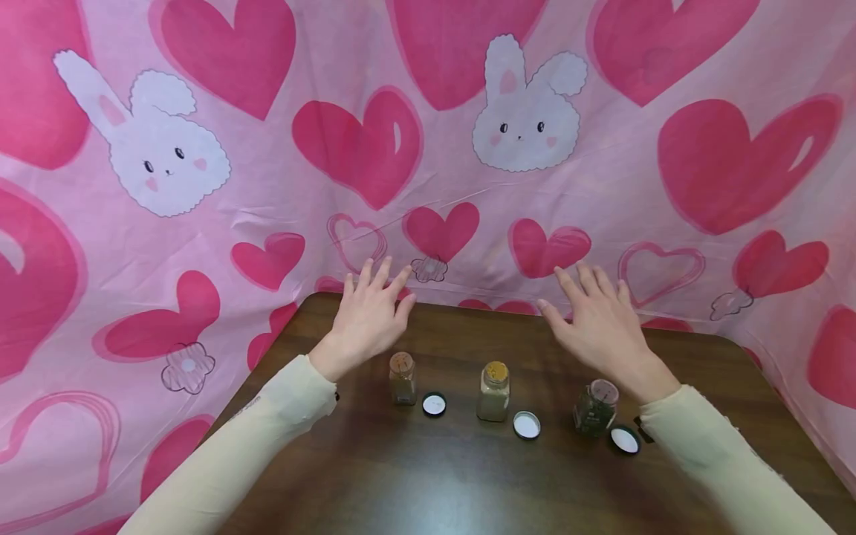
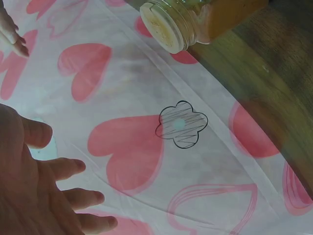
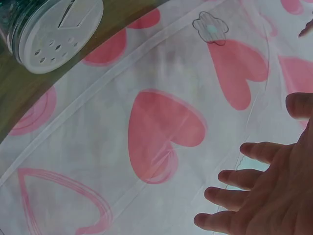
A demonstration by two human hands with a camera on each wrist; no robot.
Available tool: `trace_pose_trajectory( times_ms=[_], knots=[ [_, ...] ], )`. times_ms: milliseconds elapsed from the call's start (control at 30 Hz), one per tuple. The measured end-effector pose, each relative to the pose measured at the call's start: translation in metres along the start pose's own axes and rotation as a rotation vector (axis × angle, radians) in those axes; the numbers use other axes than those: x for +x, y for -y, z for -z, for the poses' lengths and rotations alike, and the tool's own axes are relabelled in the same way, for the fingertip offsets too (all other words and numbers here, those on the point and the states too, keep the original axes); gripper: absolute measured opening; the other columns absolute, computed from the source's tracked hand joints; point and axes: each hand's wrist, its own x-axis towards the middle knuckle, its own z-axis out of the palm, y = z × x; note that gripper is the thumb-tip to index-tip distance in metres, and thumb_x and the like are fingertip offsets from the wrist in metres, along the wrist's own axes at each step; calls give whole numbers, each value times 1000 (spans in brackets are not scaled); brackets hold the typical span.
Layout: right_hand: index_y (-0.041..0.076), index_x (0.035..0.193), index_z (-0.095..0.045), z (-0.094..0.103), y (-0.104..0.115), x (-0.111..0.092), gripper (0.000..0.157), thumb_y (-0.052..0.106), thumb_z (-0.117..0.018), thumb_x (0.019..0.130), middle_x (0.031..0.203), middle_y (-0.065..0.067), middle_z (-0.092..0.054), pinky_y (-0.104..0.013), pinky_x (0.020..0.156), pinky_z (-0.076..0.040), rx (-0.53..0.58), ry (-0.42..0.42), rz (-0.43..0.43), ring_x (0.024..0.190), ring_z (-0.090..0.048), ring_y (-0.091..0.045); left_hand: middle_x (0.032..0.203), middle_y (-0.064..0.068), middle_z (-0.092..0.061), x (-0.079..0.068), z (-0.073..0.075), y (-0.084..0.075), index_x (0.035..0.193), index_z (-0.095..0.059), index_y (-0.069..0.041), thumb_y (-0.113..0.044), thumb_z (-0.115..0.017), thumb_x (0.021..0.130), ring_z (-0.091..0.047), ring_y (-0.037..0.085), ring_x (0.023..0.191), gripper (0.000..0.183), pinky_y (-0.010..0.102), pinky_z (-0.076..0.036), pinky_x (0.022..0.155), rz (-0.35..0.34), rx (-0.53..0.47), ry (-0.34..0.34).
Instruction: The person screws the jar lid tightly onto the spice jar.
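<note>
Both hands hang in the air over the far half of the table with fingers spread, holding nothing. My left hand (image 1: 371,316) is just behind the left spice jar (image 1: 403,380), which has a reddish-brown top. My right hand (image 1: 600,323) is above and behind the right spice jar (image 1: 596,407), dark with a perforated shaker top (image 3: 58,36) in the right wrist view. Between the hands stands a middle spice jar (image 1: 493,392) with pale contents and a yellow top. Beside the jars lie a left lid (image 1: 434,404), a middle lid (image 1: 527,425) and a right lid (image 1: 625,440), white insides up.
The dark brown wooden table (image 1: 428,475) ends at a pink cloth (image 1: 455,178) printed with hearts and rabbits, hanging behind it and at both sides. All three jars are upright, in a row across the table.
</note>
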Motion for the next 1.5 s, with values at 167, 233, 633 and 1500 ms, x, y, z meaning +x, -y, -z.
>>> trace_pose_trajectory(
  times_ms=[167,233,633,1500],
  knots=[
    [6,163,-36,-2,2,-1,80,57,-53,104,165,-33,-25,-77,114,-9,1,6,3,150,-19,-56,169,18,-31,-2,-1,1,163,-43,-22,-47,-47,108,-20,47,155,60,70,-15,119,-3,0,-7],
    [6,163,-37,-3,3,-1,79,56,-53,103,165,-33,-25,-77,114,-9,6,6,2,150,-19,-56,168,18,-31,-2,-1,1,163,-43,-22,-47,-48,108,-20,47,155,60,70,-16,118,-3,0,-7],
    [4,160,-41,-7,9,-2,78,58,-51,104,162,-33,-32,-77,113,-15,3,-29,27,147,-26,-54,168,18,-32,-7,-1,3,162,-43,-22,-46,-48,108,-23,47,154,60,70,-17,118,2,-16,-10],
    [2,154,-49,-19,22,-6,67,47,-59,104,158,-31,-40,-71,116,-20,62,-96,76,146,-33,-52,160,19,-45,-18,2,3,158,-50,-14,-40,-57,106,-34,44,150,58,66,-23,118,-45,-65,-27]
  ],
)
